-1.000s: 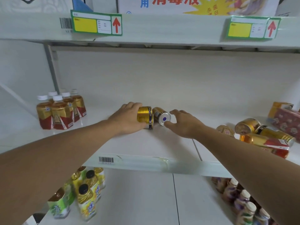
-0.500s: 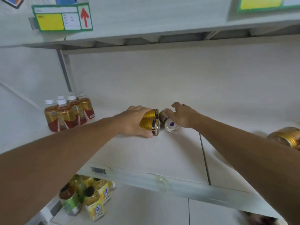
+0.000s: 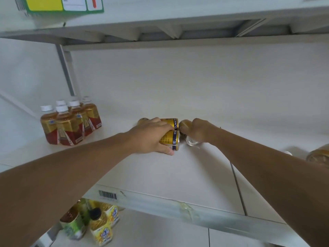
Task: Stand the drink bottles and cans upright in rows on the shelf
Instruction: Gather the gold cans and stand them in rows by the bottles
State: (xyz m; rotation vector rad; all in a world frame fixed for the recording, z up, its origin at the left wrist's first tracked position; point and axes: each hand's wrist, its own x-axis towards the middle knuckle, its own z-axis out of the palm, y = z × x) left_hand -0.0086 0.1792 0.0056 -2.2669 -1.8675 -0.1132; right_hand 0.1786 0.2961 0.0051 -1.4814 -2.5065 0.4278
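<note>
- On the far left of the white shelf (image 3: pixel 204 177), 5 tea bottles (image 3: pixel 69 125) with white caps stand upright in a tight cluster, well apart from my hands.
- Below that shelf, at the lower left, several more bottles (image 3: pixel 89 223) with green and yellow labels stand on the next level down; a barcode sticker (image 3: pixel 107 194) sits on the shelf's front edge above them.
- Near the middle of the shelf, my left hand (image 3: pixel 151 138) is curled over a gold can (image 3: pixel 171 141) lying on its side, fingers wrapped across the top and thumb down on the shelf at the can's near end.
- Just behind that can lies a 2nd gold can (image 3: pixel 171 122), also on its side, touching the 1st; my left fingertips reach onto it. A 3rd gold can top (image 3: pixel 143 119) peeks out behind my left knuckles.
- Just to the right, my right hand (image 3: pixel 197 131) is closed around another gold can (image 3: pixel 185 125), tipped with its silver end (image 3: pixel 192 141) facing me and resting close to the shelf.
- My 2 hands nearly meet, and the cans they hold sit just beside each other.
- At the far right edge, 1 more gold can (image 3: pixel 318 155) lies on the shelf, partly cut off, well apart from my right hand.
</note>
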